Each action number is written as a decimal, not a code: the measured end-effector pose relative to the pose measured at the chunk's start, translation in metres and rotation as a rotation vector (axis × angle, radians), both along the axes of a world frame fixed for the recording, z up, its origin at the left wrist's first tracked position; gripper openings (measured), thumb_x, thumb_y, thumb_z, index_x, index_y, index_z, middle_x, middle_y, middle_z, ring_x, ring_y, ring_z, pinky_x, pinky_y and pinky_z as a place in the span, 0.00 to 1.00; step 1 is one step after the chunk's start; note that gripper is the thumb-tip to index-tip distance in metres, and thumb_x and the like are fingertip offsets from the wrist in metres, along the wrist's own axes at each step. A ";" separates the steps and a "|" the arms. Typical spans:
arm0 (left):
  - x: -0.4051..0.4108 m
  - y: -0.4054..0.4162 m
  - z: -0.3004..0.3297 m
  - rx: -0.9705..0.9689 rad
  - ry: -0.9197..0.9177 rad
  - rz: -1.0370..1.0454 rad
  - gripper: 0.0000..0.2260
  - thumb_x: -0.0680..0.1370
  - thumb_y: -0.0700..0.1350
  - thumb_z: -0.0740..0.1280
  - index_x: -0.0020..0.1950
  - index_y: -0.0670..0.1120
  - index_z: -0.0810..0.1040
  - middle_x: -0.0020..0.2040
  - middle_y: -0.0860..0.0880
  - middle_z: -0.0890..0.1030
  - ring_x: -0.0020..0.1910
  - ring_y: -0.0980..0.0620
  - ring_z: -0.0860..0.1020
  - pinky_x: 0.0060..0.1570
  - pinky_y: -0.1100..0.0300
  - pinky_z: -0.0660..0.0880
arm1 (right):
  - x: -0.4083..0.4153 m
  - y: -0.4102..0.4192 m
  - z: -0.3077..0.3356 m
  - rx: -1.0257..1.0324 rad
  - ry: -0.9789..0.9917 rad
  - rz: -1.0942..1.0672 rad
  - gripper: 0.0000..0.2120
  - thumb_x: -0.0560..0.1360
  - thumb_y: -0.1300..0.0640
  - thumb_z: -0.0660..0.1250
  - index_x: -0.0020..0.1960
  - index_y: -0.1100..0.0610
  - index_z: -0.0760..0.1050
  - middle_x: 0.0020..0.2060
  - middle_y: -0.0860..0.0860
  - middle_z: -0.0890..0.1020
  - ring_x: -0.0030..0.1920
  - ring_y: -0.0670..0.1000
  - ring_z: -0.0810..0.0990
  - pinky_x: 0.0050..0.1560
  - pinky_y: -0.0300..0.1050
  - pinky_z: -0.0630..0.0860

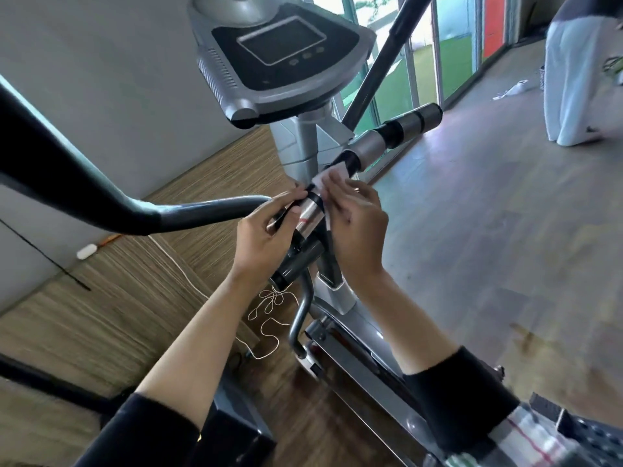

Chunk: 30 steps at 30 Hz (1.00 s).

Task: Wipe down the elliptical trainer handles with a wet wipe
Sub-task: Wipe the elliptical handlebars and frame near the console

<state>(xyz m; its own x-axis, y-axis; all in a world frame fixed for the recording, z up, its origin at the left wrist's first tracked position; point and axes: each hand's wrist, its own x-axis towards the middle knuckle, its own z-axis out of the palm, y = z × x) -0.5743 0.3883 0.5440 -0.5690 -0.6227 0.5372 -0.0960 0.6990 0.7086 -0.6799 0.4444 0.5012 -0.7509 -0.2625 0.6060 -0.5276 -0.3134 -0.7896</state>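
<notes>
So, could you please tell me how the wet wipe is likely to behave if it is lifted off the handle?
The wet wipe looks thin and drapes round the handlebar under the right hand, so it would probably go limp. Being damp, it may cling to the metal sensor band. It seems very light, and could tear if tugged.

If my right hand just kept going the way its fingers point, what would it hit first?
Probably the wipe on the fixed handlebar: the right hand has its fingers aimed up-left at it, seemingly touching already. Depth is hard to judge.
</notes>
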 end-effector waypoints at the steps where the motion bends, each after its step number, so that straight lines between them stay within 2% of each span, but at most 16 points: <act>1: 0.001 0.001 0.001 0.001 0.002 0.002 0.11 0.79 0.36 0.66 0.57 0.47 0.81 0.56 0.53 0.83 0.58 0.59 0.79 0.56 0.69 0.74 | 0.004 0.001 -0.001 0.003 0.028 0.007 0.14 0.74 0.61 0.68 0.60 0.60 0.78 0.55 0.51 0.82 0.62 0.49 0.72 0.61 0.29 0.69; 4: 0.005 0.003 0.002 0.001 0.004 0.002 0.11 0.79 0.35 0.64 0.57 0.47 0.81 0.55 0.52 0.82 0.57 0.58 0.79 0.56 0.69 0.75 | -0.010 -0.006 0.010 0.077 0.074 -0.002 0.13 0.74 0.61 0.69 0.59 0.60 0.79 0.55 0.54 0.82 0.62 0.52 0.73 0.62 0.36 0.70; 7: 0.010 0.008 0.004 0.015 0.007 0.015 0.12 0.79 0.34 0.65 0.57 0.47 0.80 0.54 0.53 0.82 0.54 0.63 0.79 0.53 0.71 0.74 | -0.022 -0.010 0.021 0.104 0.061 0.001 0.12 0.74 0.61 0.69 0.58 0.60 0.80 0.55 0.54 0.82 0.65 0.54 0.73 0.64 0.46 0.72; 8: 0.010 0.010 0.005 0.019 0.012 0.019 0.12 0.78 0.34 0.66 0.57 0.48 0.80 0.53 0.54 0.82 0.54 0.65 0.79 0.53 0.72 0.74 | -0.019 -0.007 0.021 0.099 0.055 0.010 0.12 0.74 0.61 0.69 0.58 0.60 0.80 0.56 0.54 0.82 0.65 0.53 0.73 0.65 0.46 0.72; 12: 0.011 0.013 0.004 0.015 0.031 0.045 0.13 0.77 0.33 0.67 0.56 0.49 0.80 0.52 0.55 0.82 0.52 0.67 0.79 0.53 0.74 0.73 | 0.010 0.011 0.009 0.027 0.058 0.103 0.12 0.74 0.62 0.68 0.58 0.60 0.79 0.57 0.55 0.80 0.65 0.49 0.72 0.64 0.35 0.69; 14: 0.011 0.013 0.004 -0.002 0.022 0.052 0.13 0.77 0.33 0.67 0.57 0.48 0.80 0.53 0.55 0.82 0.52 0.67 0.79 0.53 0.74 0.73 | 0.008 0.011 0.008 0.025 0.071 0.101 0.13 0.74 0.61 0.69 0.58 0.60 0.79 0.55 0.54 0.82 0.65 0.51 0.72 0.62 0.35 0.71; 17: 0.013 0.015 0.003 -0.008 0.012 0.065 0.12 0.77 0.34 0.67 0.58 0.47 0.80 0.54 0.54 0.82 0.53 0.66 0.79 0.54 0.73 0.73 | -0.005 0.008 0.012 0.049 0.028 0.033 0.14 0.74 0.59 0.69 0.59 0.61 0.79 0.52 0.52 0.83 0.61 0.52 0.73 0.58 0.33 0.72; 21: 0.013 0.016 0.001 0.025 0.031 0.086 0.11 0.77 0.36 0.68 0.56 0.49 0.81 0.51 0.55 0.82 0.51 0.65 0.80 0.53 0.72 0.74 | 0.012 0.012 0.002 -0.054 -0.104 0.066 0.14 0.73 0.60 0.69 0.58 0.61 0.79 0.52 0.52 0.83 0.54 0.45 0.75 0.52 0.23 0.69; 24: 0.013 0.017 0.000 0.048 0.051 0.094 0.10 0.77 0.37 0.69 0.56 0.49 0.81 0.50 0.55 0.83 0.50 0.65 0.81 0.53 0.71 0.75 | 0.032 0.012 -0.010 -0.126 -0.122 0.102 0.14 0.73 0.62 0.70 0.58 0.61 0.79 0.47 0.39 0.80 0.51 0.52 0.79 0.48 0.26 0.73; 26: 0.014 0.018 0.000 0.089 0.052 0.094 0.10 0.77 0.39 0.70 0.55 0.50 0.81 0.51 0.57 0.83 0.51 0.63 0.81 0.54 0.68 0.76 | 0.033 0.009 -0.012 -0.168 -0.153 0.110 0.14 0.72 0.62 0.70 0.58 0.61 0.79 0.47 0.40 0.81 0.52 0.53 0.78 0.48 0.27 0.74; 28: 0.017 0.019 0.001 0.101 0.048 0.088 0.10 0.77 0.39 0.70 0.55 0.52 0.81 0.51 0.59 0.83 0.52 0.63 0.81 0.53 0.66 0.77 | 0.027 0.005 -0.011 -0.187 -0.212 0.115 0.14 0.73 0.63 0.70 0.58 0.61 0.79 0.50 0.44 0.81 0.53 0.46 0.77 0.49 0.26 0.72; 30: 0.019 0.020 0.001 0.049 0.037 0.086 0.11 0.77 0.37 0.69 0.56 0.50 0.80 0.51 0.58 0.82 0.52 0.66 0.80 0.52 0.71 0.75 | 0.024 0.003 -0.011 -0.202 -0.262 0.126 0.14 0.74 0.63 0.69 0.59 0.60 0.78 0.51 0.42 0.80 0.53 0.38 0.74 0.51 0.24 0.69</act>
